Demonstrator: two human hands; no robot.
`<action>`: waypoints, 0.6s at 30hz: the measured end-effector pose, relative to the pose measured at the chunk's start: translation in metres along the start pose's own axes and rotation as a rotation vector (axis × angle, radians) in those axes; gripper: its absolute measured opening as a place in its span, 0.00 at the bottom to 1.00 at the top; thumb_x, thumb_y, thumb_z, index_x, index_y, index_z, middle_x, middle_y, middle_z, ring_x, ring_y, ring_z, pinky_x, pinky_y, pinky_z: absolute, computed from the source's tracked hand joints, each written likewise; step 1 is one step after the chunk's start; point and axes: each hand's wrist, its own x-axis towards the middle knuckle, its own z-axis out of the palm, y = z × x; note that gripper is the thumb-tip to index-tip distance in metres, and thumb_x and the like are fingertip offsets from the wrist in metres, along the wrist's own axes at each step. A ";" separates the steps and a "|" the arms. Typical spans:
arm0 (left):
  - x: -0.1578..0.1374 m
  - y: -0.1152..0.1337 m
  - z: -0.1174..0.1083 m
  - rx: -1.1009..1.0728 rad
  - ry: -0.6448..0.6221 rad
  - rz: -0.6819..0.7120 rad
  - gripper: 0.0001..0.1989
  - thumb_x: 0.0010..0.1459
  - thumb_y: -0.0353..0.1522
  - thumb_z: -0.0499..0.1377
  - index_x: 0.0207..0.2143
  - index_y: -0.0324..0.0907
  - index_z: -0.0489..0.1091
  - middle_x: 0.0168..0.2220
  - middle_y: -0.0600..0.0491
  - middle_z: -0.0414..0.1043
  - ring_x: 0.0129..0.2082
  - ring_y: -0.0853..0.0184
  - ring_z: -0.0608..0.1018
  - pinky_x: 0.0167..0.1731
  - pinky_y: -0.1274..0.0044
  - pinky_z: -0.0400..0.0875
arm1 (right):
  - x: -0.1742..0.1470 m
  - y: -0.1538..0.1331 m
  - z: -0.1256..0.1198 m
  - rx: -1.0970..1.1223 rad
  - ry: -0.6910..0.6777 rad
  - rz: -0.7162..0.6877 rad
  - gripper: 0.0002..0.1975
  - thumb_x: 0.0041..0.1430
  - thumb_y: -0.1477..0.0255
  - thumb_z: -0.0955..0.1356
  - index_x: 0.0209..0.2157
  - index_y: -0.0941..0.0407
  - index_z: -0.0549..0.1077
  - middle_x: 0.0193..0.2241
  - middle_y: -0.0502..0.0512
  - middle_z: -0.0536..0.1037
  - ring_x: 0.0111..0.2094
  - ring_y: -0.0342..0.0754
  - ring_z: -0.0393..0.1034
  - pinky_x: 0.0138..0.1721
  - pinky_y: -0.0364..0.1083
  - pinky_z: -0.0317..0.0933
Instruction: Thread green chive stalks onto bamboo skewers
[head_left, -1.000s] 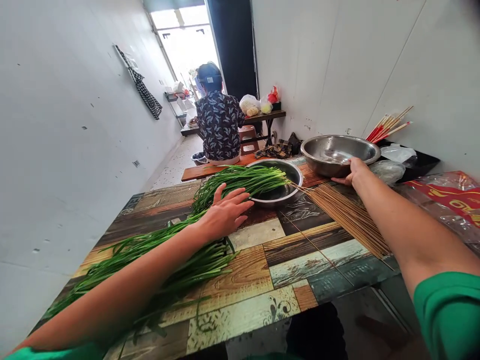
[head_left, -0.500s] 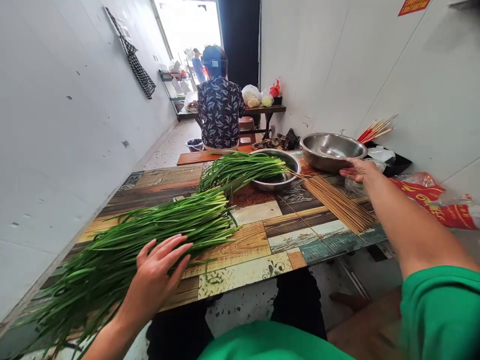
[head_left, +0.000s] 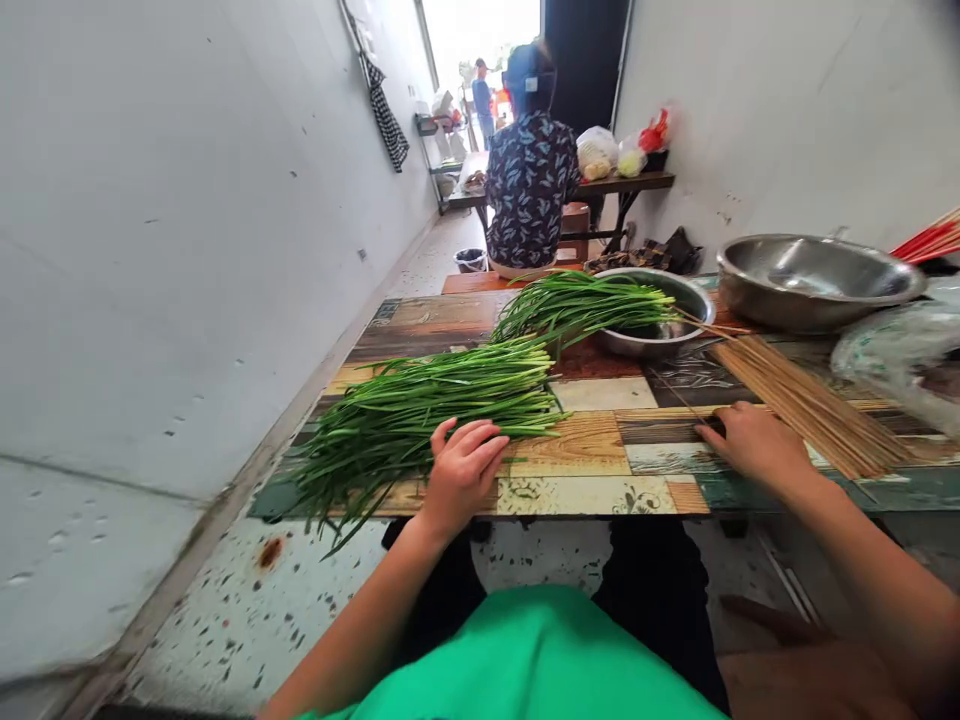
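A large pile of garlic chives point(head_left: 435, 400) lies across the table, with white-green stem ends to the right. My left hand point(head_left: 461, 475) rests at the pile's near edge, fingers loosely stretched and slightly apart, holding nothing. My right hand point(head_left: 757, 445) is low on the tabletop, fingers bent down around the near end of a single bamboo skewer point(head_left: 677, 395); its fingertips are partly hidden. Right of that hand lies a bundle of bamboo skewers point(head_left: 810, 405). More chives point(head_left: 577, 300), on skewers at the stem end, lie over the rim of a metal basin point(head_left: 637, 347).
A larger metal basin point(head_left: 817, 315) stands at the back right, beside a clear plastic bag point(head_left: 892, 350) and red-tipped sticks point(head_left: 930, 238). Beyond the patterned table point(head_left: 562, 455), a person in a leaf-print shirt point(head_left: 529, 190) sits with their back to me. A wall point(head_left: 165, 250) runs along the left.
My right hand has come down from beside the large basin to the single skewer on the table. My left hand stays by the chives. The view has swung left.
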 end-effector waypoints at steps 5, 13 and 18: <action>0.008 0.003 0.029 -0.013 -0.067 -0.117 0.07 0.62 0.32 0.57 0.40 0.47 0.75 0.44 0.53 0.77 0.50 0.64 0.75 0.56 0.63 0.51 | -0.007 -0.030 0.001 -0.100 -0.118 0.174 0.15 0.63 0.77 0.59 0.39 0.65 0.75 0.40 0.70 0.75 0.40 0.58 0.72 0.31 0.47 0.57; 0.008 0.000 0.040 -0.028 -0.121 -0.154 0.08 0.60 0.31 0.58 0.41 0.48 0.75 0.43 0.52 0.76 0.50 0.63 0.73 0.53 0.64 0.52 | -0.045 -0.069 0.015 0.012 0.137 0.136 0.13 0.58 0.70 0.62 0.31 0.61 0.75 0.32 0.63 0.77 0.33 0.53 0.71 0.29 0.46 0.56; 0.006 0.002 0.039 0.002 -0.113 -0.127 0.08 0.60 0.30 0.58 0.41 0.47 0.75 0.44 0.52 0.76 0.50 0.63 0.72 0.52 0.65 0.54 | -0.092 -0.099 0.030 0.364 0.397 0.014 0.09 0.55 0.69 0.63 0.26 0.57 0.71 0.25 0.58 0.76 0.29 0.51 0.70 0.30 0.46 0.60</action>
